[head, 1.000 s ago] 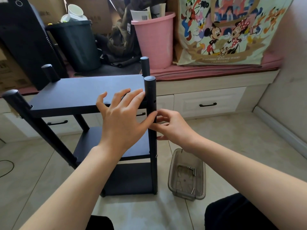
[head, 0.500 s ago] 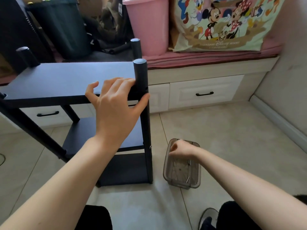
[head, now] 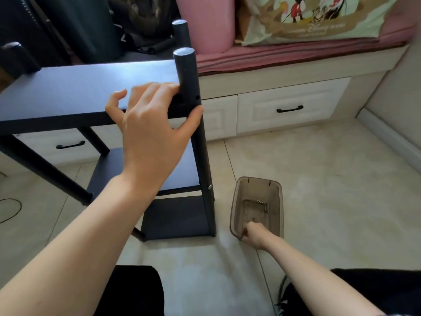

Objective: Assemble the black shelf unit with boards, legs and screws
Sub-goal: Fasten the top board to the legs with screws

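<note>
While your left hand [head: 150, 124] clamps the top board [head: 79, 87] against the front leg [head: 193, 115], pinch one screw [head: 262, 202] from the tray [head: 237, 201] with your curled right hand [head: 254, 234], whose contents stay hidden.

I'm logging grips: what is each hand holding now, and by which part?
Left hand grips the near right leg, fingers resting on the top board. Right hand reaches into the clear bin; any hold can't be told.
</note>
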Tool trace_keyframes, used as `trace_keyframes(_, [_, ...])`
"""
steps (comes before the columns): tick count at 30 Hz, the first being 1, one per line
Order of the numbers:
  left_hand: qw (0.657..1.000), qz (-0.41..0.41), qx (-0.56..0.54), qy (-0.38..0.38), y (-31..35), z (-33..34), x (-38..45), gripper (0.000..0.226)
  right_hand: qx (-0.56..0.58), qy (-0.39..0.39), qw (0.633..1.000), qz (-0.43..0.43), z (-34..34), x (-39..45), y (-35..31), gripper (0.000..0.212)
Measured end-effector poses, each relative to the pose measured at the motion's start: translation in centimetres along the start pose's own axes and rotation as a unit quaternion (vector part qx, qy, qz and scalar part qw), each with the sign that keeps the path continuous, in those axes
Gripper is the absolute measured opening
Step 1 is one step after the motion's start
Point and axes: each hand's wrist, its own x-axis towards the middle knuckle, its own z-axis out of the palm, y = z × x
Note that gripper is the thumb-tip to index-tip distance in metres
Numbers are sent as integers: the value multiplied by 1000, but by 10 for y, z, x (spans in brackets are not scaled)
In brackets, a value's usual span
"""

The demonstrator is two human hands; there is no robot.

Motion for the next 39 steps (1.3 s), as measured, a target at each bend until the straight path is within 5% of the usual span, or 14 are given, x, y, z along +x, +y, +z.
trace_keyframes(7, [1000,7,-5,-13,1,-7,-3,36,-19,-74,997,-3,14,-13,4,47])
trace_keyframes(11, [999,20,-31,17,1,-12,-5,29,-19,-113,993,-9,21,-15,1,26])
trace_keyframes(16, [990,24,-99,96,1,-18,-14,17,-46,-29,999,1,14,1,0,26])
trace_keyframes(25, [974,-88,-204,47,-7,-24,-36,20,-134,23,991,16,17,37,10,41])
trace_keyframes(30, [902,-295,-302,-91,-6,-10,-35,26,-190,34,981,33,25,47,11,44])
trace_keyframes(33, [860,-373,-334,-97,-7,-2,-29,29,-188,31,981,34,30,50,16,45])
trace_keyframes(39, [774,-364,-512,-85,-6,9,-19,31,-181,50,981,43,36,56,27,45])
